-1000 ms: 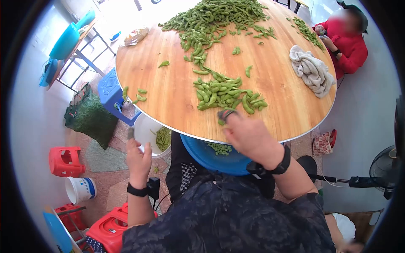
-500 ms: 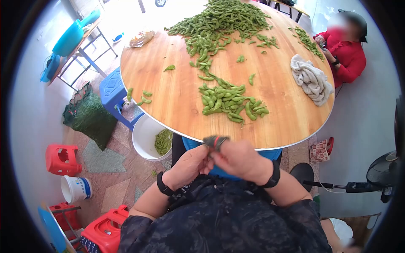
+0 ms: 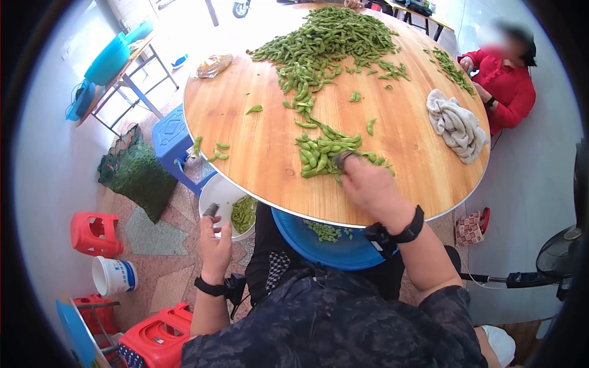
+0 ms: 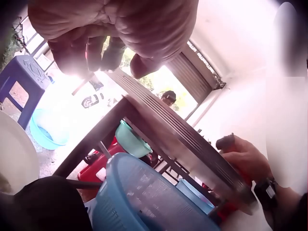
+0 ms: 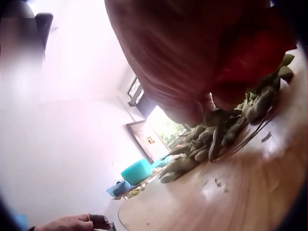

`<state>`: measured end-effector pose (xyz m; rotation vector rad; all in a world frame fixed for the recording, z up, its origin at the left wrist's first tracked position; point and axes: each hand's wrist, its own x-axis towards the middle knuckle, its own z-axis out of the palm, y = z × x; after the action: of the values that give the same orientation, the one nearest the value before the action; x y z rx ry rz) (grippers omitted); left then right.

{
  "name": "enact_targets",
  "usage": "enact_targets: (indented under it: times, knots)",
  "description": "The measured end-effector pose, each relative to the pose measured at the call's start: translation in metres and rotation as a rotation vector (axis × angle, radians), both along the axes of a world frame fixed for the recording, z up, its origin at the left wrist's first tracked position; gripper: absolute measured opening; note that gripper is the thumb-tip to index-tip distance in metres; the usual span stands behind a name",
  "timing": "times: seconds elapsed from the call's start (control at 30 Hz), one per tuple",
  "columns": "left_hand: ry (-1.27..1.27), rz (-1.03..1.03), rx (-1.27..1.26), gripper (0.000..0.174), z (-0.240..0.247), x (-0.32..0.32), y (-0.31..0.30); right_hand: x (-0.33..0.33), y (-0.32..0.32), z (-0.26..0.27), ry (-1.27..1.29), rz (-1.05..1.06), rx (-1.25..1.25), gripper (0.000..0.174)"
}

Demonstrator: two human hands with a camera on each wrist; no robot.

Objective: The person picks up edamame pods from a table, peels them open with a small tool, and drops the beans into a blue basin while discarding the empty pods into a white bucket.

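Note:
My right hand (image 3: pixel 375 190) reaches onto the near pile of green edamame pods (image 3: pixel 322 153) on the round wooden table. In the right wrist view its curled fingers come down among the pods (image 5: pixel 207 142); I cannot tell whether they pinch one. A dark cover (image 3: pixel 345 159) sits on one finger. Over the white bucket (image 3: pixel 216 193), my left hand (image 3: pixel 216 248) is raised with loose, spread fingers and nothing visible in them. It wears a dark finger cover (image 3: pixel 211 210) too. Pods or husks (image 3: pixel 244 213) lie in the bucket. Shelled beans (image 3: pixel 323 232) lie in the blue basin (image 3: pixel 291 239) below the table edge.
A large pod heap (image 3: pixel 334 37) covers the table's far side. A crumpled cloth (image 3: pixel 457 126) lies at the right edge, near a person in red (image 3: pixel 512 89). A blue stool (image 3: pixel 175 138) stands left of the table, a filled green sack (image 3: pixel 138 175) beyond it.
Half a second ago both hands met in front of the table edge. Since then the right hand has gone forward to the pods, and the left has moved left over the bucket.

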<state>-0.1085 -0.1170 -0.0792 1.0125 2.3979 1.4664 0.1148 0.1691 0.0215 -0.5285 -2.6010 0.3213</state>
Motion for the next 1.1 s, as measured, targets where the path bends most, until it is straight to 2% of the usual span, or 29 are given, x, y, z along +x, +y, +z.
enact_targets:
  times: [0.03,0.07,0.13,0.17,0.2,0.27,0.37,0.4,0.47,0.53,0.6,0.7,0.73,0.8,0.93,1.03,1.1]
  knots:
    - [-0.024,-0.043,0.011,0.039,0.024,0.015,0.011,0.005,0.006,0.001,0.093,-0.013,-0.025,0.024]
    - [-0.033,-0.04,0.012,0.039,0.028,0.023,0.018,0.008,0.013,0.002,0.084,-0.011,-0.025,0.024]
    - [-0.343,-0.261,0.131,0.034,0.033,0.037,0.032,0.017,0.024,0.005,0.332,-0.149,-0.664,0.023]
    - [-0.44,-0.359,0.202,0.031,0.041,0.047,0.045,0.025,0.025,0.013,0.384,-0.123,-1.002,0.02]
    - [-0.448,-0.367,0.202,0.031,0.053,0.059,0.058,0.03,0.023,0.017,0.381,-0.135,-0.999,0.02]
    - [-0.699,-0.563,0.228,0.03,0.075,0.079,0.082,0.034,0.013,0.02,0.504,0.089,-1.274,0.022]
    - [-0.772,-0.751,0.256,0.037,0.08,0.104,0.111,0.034,-0.018,0.023,0.529,0.134,-1.423,0.024]
    - [-0.773,-0.751,0.254,0.037,0.084,0.111,0.118,0.035,-0.025,0.021,0.53,0.132,-1.424,0.024]
    - [-1.035,-0.806,0.254,0.039,0.095,0.123,0.13,0.036,-0.035,0.014,0.52,0.19,-1.449,0.025]
    - [-1.082,-0.824,0.252,0.037,0.084,0.122,0.134,0.033,-0.037,0.006,0.596,0.272,-1.451,0.025]
    - [-1.138,-0.848,0.185,0.026,0.079,0.115,0.133,0.033,-0.035,0.006,0.527,0.204,-1.347,0.025]
    - [-1.254,-0.847,0.193,0.019,0.082,0.11,0.126,0.031,-0.038,0.016,0.524,0.13,-1.343,0.018]
    - [-1.254,-0.841,0.192,0.019,0.086,0.109,0.124,0.032,-0.039,0.019,0.523,0.133,-1.348,0.018]
    - [-1.132,-0.765,0.165,0.008,0.092,0.11,0.12,0.037,-0.04,0.023,0.429,0.004,-1.354,0.014]
    - [-1.025,-0.788,0.071,0.007,0.085,0.113,0.105,0.053,-0.058,0.015,0.28,0.054,-1.452,0.015]
    - [-0.466,-0.82,-0.02,0.017,0.08,0.116,0.095,0.061,-0.07,0.008,0.163,0.122,-1.624,0.011]
    - [-0.44,-0.832,-0.08,0.016,0.078,0.115,0.094,0.064,-0.072,0.005,0.106,0.108,-1.608,0.01]
